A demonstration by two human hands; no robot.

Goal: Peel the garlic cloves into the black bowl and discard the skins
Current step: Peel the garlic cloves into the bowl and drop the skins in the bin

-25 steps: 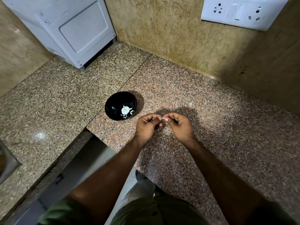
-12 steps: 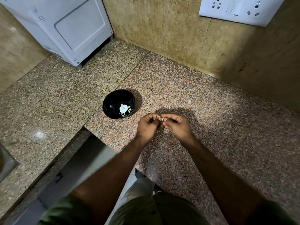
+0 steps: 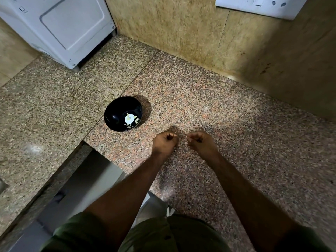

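The left hand (image 3: 164,143) and right hand (image 3: 200,143), joined a moment ago, have parted, each curled around something unseen; likely skin tearing free; black bowl (image 3: 123,113) waits just left of the left hand's grip.

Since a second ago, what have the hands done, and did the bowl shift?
The left hand and right hand, which were fingertip to fingertip over a small pale piece, have pulled apart sideways, a gap now between them. Both stay curled; what each holds is too small to tell. The black bowl sits in the same spot on the granite counter, pale pieces still inside.
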